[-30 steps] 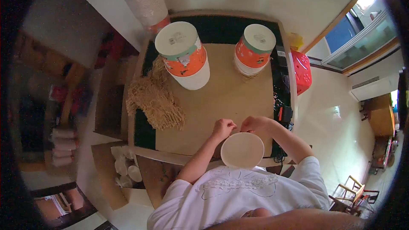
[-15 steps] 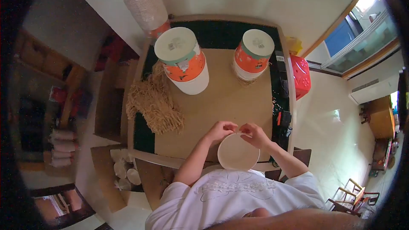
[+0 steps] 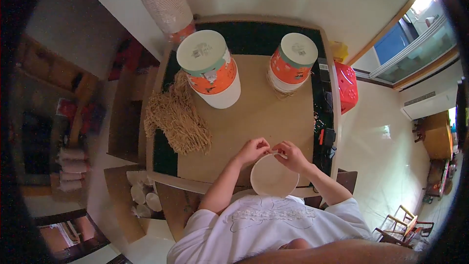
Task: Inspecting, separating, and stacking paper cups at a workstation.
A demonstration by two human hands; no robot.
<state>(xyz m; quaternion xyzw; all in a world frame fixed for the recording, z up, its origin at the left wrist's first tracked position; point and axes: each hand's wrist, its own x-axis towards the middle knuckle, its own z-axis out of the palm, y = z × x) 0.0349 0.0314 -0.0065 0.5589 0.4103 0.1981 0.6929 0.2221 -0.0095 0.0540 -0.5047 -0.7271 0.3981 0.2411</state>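
Note:
A white paper bucket [image 3: 274,176] is tipped with its open mouth facing up at me, between my chest and the table's near edge. My right hand [image 3: 290,157] pinches its far rim, thumb inside the mouth. Just left of it, my left hand [image 3: 255,151] is closed in a pinch by the same rim; what its fingertips hold is too small to make out. Beyond my left hand lies a heap of tan cords [image 3: 178,117]. Upside-down stacks of orange, green and white paper buckets [image 3: 210,76] stand at the back left and back right.
A brown cardboard sheet [image 3: 254,122] covers the middle of the green table. Small dark devices [image 3: 326,137] sit along its right edge. A tall sleeve of white buckets [image 3: 166,5] stands behind at left. Below left, a carton [image 3: 122,195] holds white buckets; a red stool [image 3: 346,88] stands at right.
The white bucket and both hands stay almost in place. My left fingertips have shifted slightly, still close to the right hand at the rim. The view has moved a little.

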